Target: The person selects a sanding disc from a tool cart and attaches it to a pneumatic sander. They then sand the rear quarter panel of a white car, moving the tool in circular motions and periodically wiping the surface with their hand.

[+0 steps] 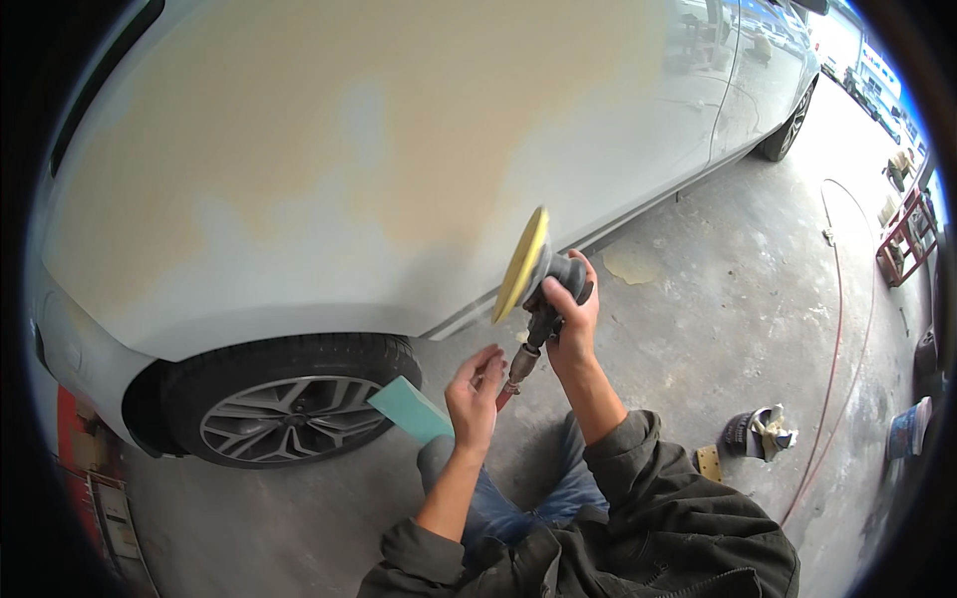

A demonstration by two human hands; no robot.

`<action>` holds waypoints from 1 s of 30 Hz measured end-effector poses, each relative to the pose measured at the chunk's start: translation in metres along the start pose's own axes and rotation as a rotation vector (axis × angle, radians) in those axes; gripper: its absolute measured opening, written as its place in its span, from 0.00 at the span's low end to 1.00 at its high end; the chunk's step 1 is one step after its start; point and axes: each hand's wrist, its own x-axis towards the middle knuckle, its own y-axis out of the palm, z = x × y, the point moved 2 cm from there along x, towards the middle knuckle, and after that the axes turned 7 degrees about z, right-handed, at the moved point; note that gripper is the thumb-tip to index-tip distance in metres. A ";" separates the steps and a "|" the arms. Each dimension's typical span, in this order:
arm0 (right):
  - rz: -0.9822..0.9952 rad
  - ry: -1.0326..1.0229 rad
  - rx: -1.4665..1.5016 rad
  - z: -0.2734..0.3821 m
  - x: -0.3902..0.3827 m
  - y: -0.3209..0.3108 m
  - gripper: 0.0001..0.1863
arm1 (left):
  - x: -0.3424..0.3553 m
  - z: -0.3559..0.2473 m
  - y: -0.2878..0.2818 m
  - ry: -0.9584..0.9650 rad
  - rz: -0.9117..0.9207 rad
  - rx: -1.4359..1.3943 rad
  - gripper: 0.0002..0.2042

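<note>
My right hand [570, 319] grips a black pneumatic sander [558, 289] with a round yellow pad [521, 261], held up before the car's side panel [299, 169], which carries pale beige patches. Below it, my left hand [474, 394] has loosely bent fingers, apart, beside the tool's metal air fitting [522, 362] and red hose, with nothing clearly in them. A mint-green sheet [407, 404] sticks out to the left of that hand, near my knee; what supports it is unclear.
The alloy wheel [294, 424] is low at left. On the concrete floor [728, 299] at right lie a yellow perforated pad [708, 463], a dark container with rags [758, 433], a loose air hose [835, 299] and a bucket [908, 427]. A red metal stand [902, 239] is farther back.
</note>
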 end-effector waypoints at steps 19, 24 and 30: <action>0.050 0.241 0.269 -0.059 -0.099 0.028 0.21 | -0.035 -0.013 -0.036 0.047 0.048 0.064 0.10; 0.005 0.143 0.265 -0.057 -0.110 0.034 0.24 | -0.038 -0.001 -0.050 0.015 0.090 0.069 0.11; -0.170 -0.198 -0.172 0.008 -0.074 0.044 0.33 | -0.041 0.019 -0.047 0.059 0.510 -0.004 0.19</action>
